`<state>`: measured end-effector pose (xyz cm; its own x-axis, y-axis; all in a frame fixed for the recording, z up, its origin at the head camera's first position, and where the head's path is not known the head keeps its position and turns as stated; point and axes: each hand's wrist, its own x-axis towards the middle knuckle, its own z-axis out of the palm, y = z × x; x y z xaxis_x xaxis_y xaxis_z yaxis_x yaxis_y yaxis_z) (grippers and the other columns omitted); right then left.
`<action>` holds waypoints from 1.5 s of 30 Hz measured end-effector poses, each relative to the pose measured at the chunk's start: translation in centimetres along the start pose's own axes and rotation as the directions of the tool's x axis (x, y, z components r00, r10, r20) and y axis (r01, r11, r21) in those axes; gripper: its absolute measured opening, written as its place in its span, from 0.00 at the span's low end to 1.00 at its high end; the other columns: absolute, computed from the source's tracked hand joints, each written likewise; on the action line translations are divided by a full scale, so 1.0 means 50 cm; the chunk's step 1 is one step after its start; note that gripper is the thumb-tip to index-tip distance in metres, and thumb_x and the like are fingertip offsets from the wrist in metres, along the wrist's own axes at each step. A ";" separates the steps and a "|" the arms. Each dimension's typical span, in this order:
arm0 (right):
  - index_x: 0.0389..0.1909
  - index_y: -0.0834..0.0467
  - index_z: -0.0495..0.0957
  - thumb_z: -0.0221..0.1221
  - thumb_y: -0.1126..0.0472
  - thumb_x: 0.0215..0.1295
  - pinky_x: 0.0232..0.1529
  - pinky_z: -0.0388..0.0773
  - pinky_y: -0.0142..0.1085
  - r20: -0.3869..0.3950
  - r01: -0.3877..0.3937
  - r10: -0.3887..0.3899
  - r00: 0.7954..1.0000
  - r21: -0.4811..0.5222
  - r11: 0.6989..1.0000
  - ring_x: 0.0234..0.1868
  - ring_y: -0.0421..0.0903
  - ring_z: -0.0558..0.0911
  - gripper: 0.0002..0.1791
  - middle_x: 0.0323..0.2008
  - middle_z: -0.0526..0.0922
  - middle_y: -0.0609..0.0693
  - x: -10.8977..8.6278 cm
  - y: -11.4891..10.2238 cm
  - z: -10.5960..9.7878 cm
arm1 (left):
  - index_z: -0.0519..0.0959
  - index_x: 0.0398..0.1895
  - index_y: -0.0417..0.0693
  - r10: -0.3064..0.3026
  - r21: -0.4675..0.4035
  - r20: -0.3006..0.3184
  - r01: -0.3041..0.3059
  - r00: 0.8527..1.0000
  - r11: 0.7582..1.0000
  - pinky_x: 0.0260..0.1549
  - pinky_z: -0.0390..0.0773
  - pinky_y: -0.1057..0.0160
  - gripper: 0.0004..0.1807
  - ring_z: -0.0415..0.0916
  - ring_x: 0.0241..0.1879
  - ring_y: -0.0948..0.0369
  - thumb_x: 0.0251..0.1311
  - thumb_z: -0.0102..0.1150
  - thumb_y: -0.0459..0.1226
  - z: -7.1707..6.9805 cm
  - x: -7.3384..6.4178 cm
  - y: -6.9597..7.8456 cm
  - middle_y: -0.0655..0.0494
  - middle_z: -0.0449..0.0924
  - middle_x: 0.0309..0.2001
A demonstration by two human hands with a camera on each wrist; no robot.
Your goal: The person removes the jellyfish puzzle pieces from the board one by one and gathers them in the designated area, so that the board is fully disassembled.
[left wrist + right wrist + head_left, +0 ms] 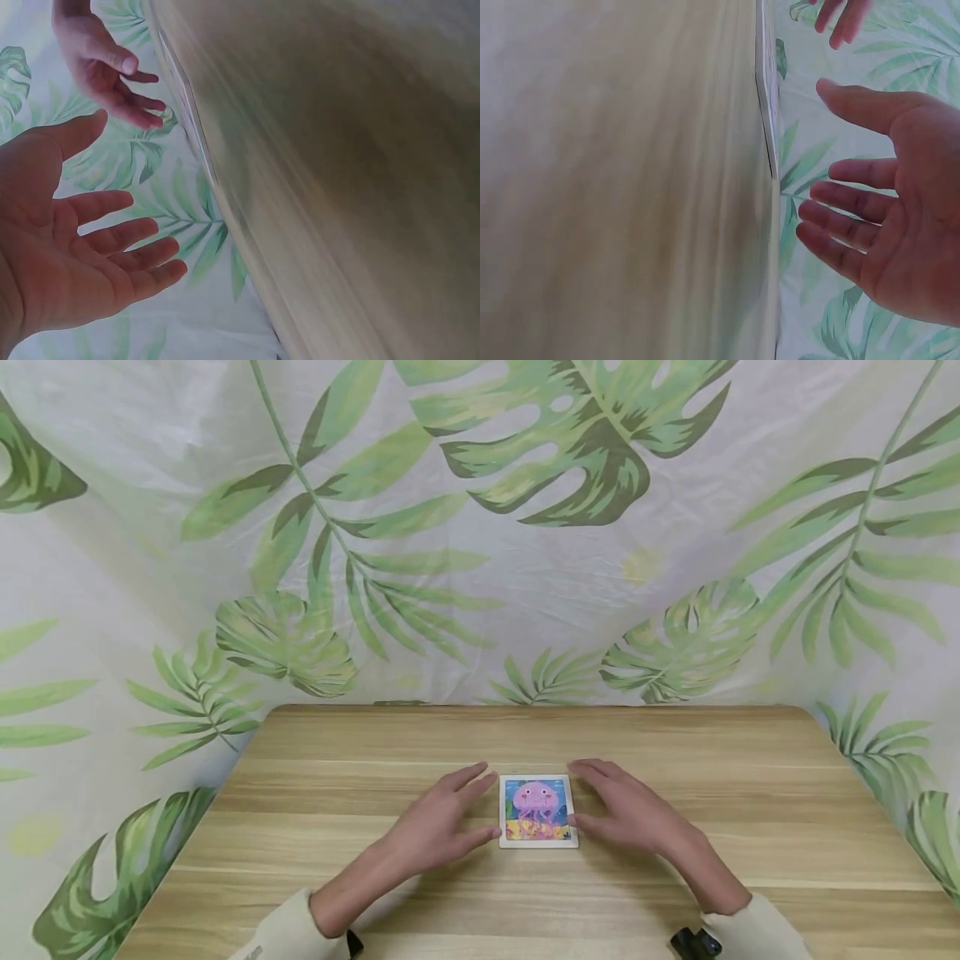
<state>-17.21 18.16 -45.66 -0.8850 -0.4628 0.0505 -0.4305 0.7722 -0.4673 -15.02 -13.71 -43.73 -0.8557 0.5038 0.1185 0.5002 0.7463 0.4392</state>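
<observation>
A flat, square jellyfish picture board [538,811] with a white border lies on the wooden table, its pink jellyfish upright over a blue and yellow seabed. My left hand [441,825] is just left of it, fingers spread and thumb tip right at the left border. On the opposite side my right hand [636,814] mirrors it, thumb tip at the right border. Neither hand holds anything. From the wrists, the left palm [75,240] and the right palm [922,217] show relaxed fingers above the tabletop, with the board [768,97] seen edge-on as a thin slab.
The wood-grain table [360,735] reaches back to a pale cloth backdrop [540,577] printed with green leaves. Dark wrist devices [696,943] sit near the cuffs of both light sleeves [757,931].
</observation>
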 end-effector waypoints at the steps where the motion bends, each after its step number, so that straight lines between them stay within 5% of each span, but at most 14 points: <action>1: 0.78 0.60 0.71 0.72 0.48 0.69 0.76 0.71 0.61 -0.003 0.004 -0.004 1.000 0.001 1.000 0.77 0.64 0.73 0.41 0.76 0.74 0.62 0.004 -0.002 0.001 | 0.74 0.77 0.44 0.006 -0.008 0.000 -0.006 1.000 1.000 0.71 0.75 0.37 0.39 0.71 0.76 0.40 0.66 0.75 0.49 0.001 0.001 0.001 0.40 0.71 0.78; 12: 0.64 0.61 0.82 0.70 0.59 0.71 0.58 0.84 0.50 0.014 0.031 -0.032 0.999 0.107 0.994 0.54 0.50 0.84 0.24 0.58 0.87 0.55 0.066 -0.018 0.012 | 0.85 0.62 0.41 0.036 -0.009 0.044 -0.035 0.998 0.999 0.62 0.84 0.47 0.25 0.83 0.61 0.49 0.69 0.73 0.46 0.014 0.021 -0.004 0.45 0.84 0.62; 22: 0.60 0.62 0.83 0.68 0.63 0.71 0.53 0.83 0.45 0.056 0.082 -0.090 0.994 0.128 0.988 0.50 0.49 0.84 0.19 0.52 0.88 0.54 0.107 -0.032 0.016 | 0.85 0.63 0.41 0.008 -0.129 0.115 0.007 0.993 0.992 0.53 0.87 0.49 0.24 0.85 0.53 0.51 0.70 0.71 0.46 0.018 0.038 -0.009 0.45 0.85 0.57; 28: 0.59 0.61 0.84 0.68 0.63 0.71 0.52 0.83 0.41 0.098 0.090 -0.106 0.990 0.161 0.983 0.49 0.47 0.83 0.18 0.50 0.88 0.52 0.130 -0.040 0.026 | 0.86 0.61 0.41 0.015 -0.087 0.152 -0.002 0.988 0.996 0.51 0.86 0.55 0.23 0.83 0.50 0.55 0.69 0.72 0.45 0.029 0.041 -0.017 0.48 0.85 0.54; 36: 0.59 0.60 0.85 0.69 0.62 0.71 0.51 0.82 0.41 0.131 0.074 -0.095 0.987 0.159 0.985 0.48 0.46 0.83 0.18 0.49 0.87 0.50 0.146 -0.046 0.034 | 0.82 0.69 0.45 0.077 0.042 0.245 -0.090 0.966 0.995 0.66 0.81 0.46 0.27 0.76 0.66 0.47 0.71 0.70 0.46 0.032 0.036 -0.018 0.43 0.77 0.69; 45: 0.59 0.60 0.86 0.69 0.64 0.68 0.52 0.83 0.44 0.143 0.044 -0.067 0.987 0.159 0.986 0.48 0.45 0.82 0.18 0.48 0.86 0.49 0.158 -0.053 0.039 | 0.75 0.77 0.52 0.040 0.114 0.381 -0.089 0.924 0.990 0.74 0.73 0.42 0.32 0.65 0.80 0.45 0.75 0.65 0.52 0.015 0.031 -0.013 0.45 0.66 0.80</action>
<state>-22.71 11.61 -45.77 -0.8197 -0.5711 -0.0447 -0.4356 0.6722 -0.5987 -16.57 -13.12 -44.50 -0.7201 0.6607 -0.2121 0.5864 0.7428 0.3229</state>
